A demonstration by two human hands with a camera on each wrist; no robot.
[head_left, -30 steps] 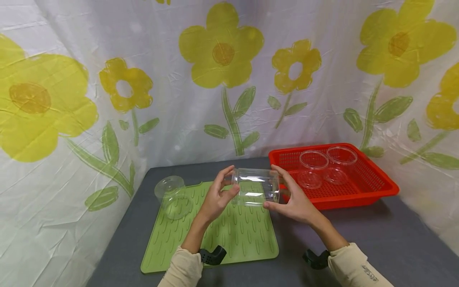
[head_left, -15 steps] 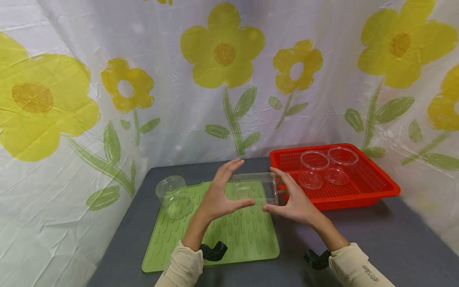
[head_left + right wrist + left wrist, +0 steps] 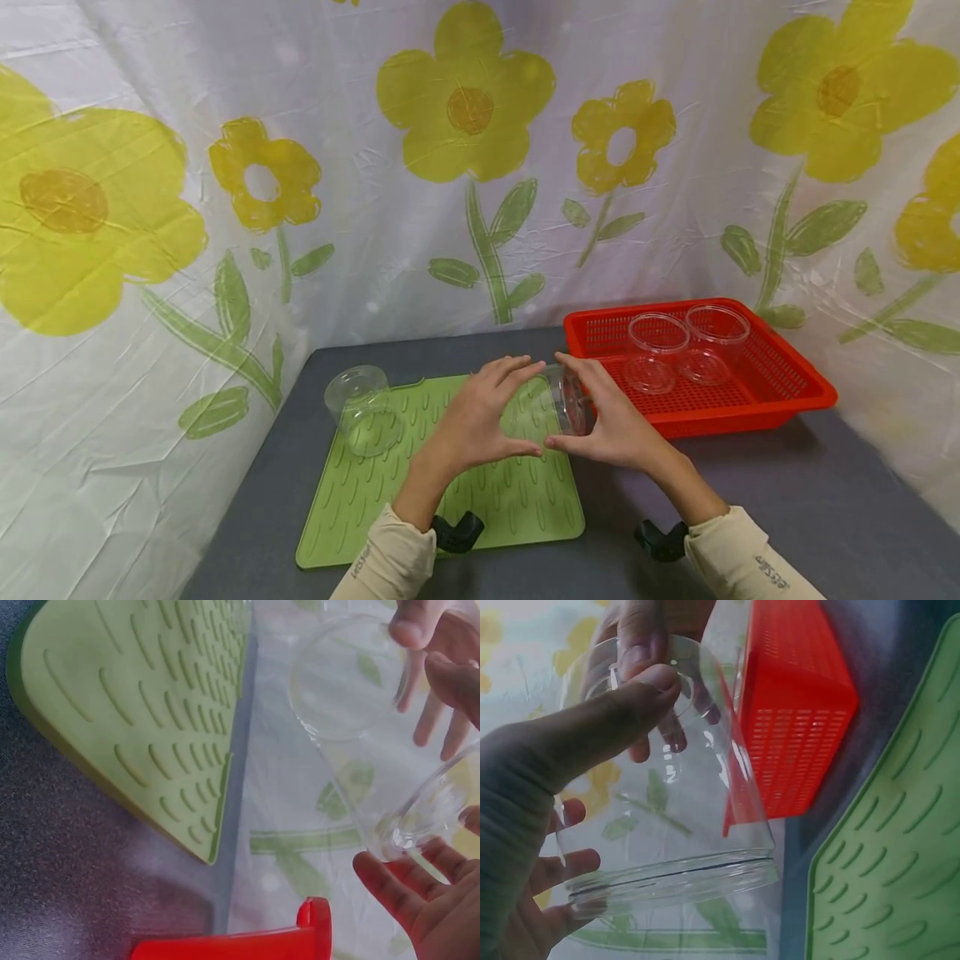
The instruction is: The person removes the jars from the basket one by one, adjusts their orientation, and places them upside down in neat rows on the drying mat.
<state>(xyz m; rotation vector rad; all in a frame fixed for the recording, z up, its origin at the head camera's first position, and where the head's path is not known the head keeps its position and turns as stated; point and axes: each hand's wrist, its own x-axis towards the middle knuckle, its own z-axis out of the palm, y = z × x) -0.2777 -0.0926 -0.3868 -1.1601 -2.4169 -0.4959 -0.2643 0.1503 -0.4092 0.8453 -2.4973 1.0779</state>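
Flower-printed curtain fills the upper frame; grey table (image 3: 750, 500) below.

Item: clear jar (image 3: 558, 400), frame centre, over the right edge of the green mat (image 3: 360, 508). Held between left hand (image 3: 480, 421) and right hand (image 3: 611, 425), fingers curled round its sides.

Change: half a second ago it lay level; now it is tipped on end, the left hand closed onto it.

Room: red basket (image 3: 795, 379) with two tubs close at right; second jar (image 3: 360, 408) on mat, left; mat centre open.

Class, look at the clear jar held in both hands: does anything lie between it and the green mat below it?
Nothing visible does. The clear jar is held by the left hand and right hand above the green mat, whose ridged surface under it is bare.
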